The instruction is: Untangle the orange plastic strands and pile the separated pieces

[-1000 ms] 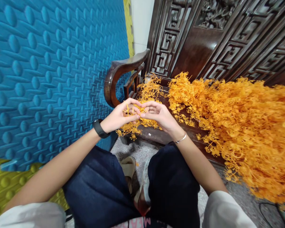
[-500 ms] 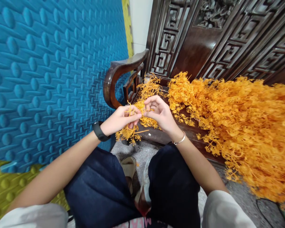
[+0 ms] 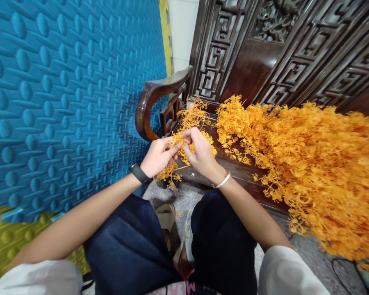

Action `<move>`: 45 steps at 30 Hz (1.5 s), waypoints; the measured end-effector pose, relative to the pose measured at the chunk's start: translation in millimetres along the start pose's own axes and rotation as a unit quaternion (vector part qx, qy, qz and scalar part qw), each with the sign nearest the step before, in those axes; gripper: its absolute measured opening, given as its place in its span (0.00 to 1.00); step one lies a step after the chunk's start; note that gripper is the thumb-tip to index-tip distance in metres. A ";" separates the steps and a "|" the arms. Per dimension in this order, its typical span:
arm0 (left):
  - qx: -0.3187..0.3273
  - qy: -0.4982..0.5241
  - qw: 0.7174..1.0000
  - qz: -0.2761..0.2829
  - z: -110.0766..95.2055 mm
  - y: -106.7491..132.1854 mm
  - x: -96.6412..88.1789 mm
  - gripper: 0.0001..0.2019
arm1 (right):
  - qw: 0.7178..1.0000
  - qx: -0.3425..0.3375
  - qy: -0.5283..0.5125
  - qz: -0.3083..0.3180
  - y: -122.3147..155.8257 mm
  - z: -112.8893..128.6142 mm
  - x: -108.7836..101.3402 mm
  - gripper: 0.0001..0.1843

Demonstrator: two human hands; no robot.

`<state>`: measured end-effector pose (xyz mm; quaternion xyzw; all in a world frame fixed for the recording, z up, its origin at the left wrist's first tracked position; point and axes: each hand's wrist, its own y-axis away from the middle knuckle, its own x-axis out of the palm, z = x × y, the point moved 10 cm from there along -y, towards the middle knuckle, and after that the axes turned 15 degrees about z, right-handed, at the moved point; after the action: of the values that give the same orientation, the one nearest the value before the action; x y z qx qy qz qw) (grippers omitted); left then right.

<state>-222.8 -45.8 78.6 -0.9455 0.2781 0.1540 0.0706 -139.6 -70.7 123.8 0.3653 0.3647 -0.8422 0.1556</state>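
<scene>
My left hand [image 3: 160, 155] is closed around orange-yellow plastic flower sprigs [image 3: 171, 172], whose branching ends hang below the fingers over the front edge of the bench. Thumb and fingertips of my right hand [image 3: 199, 151] meet in a pinch close to the left fingertips, at the top of those sprigs. What exactly lies between the right fingertips is too small to make out. Behind both hands, a small loose pile of similar orange sprigs [image 3: 195, 112] rests on the seat by the armrest.
A large heap of orange sprigs [image 3: 332, 164] covers the right of the dark wooden bench [image 3: 242, 176] and spills over its front. The curved armrest [image 3: 146, 106] stands left of my hands. Blue foam matting [image 3: 64, 102] fills the left. A black cable [image 3: 344, 262] lies lower right.
Both hands have come slightly closer together. My right hand has moved a little left and its fingers have curled in more. The left hand still holds the sprigs.
</scene>
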 end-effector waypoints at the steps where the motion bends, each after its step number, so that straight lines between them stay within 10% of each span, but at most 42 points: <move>1: 0.005 -0.004 1.000 -0.006 -0.8 -0.5 -0.4 0.14 | 1.000 0.008 0.004 -0.006 -0.5 -1.1 0.1 0.10; 15: 0.001 -0.044 0.997 -0.058 -6.7 -5.2 -3.7 0.15 | 0.996 0.003 0.071 -0.047 -6.1 -4.5 1.4 0.09; 22: -0.018 -0.151 0.980 0.125 4.3 24.7 77.9 0.15 | 0.950 0.215 0.103 -0.201 32.9 -111.4 -88.2 0.12; 27: -0.055 -0.079 0.983 0.154 26.2 23.3 86.1 0.12 | 0.923 0.379 0.067 0.026 64.9 -186.0 -56.7 0.16; 31: -0.050 -0.070 0.979 0.186 35.4 21.0 95.7 0.10 | 0.886 0.406 0.071 0.213 72.5 -197.3 -8.2 0.05; 37: 0.000 -0.130 0.968 0.216 35.4 27.3 113.2 0.08 | 0.880 0.383 0.078 0.270 68.0 -196.2 7.3 0.09; 45: -0.035 -0.002 0.993 0.112 6.0 29.3 49.9 0.10 | 0.875 0.386 0.108 0.271 70.1 -198.8 4.9 0.11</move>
<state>-200.5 -94.1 55.0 -0.9098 0.3769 0.1724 0.0202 -6.1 26.0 -7.7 0.5693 -0.0882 -0.7963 0.1844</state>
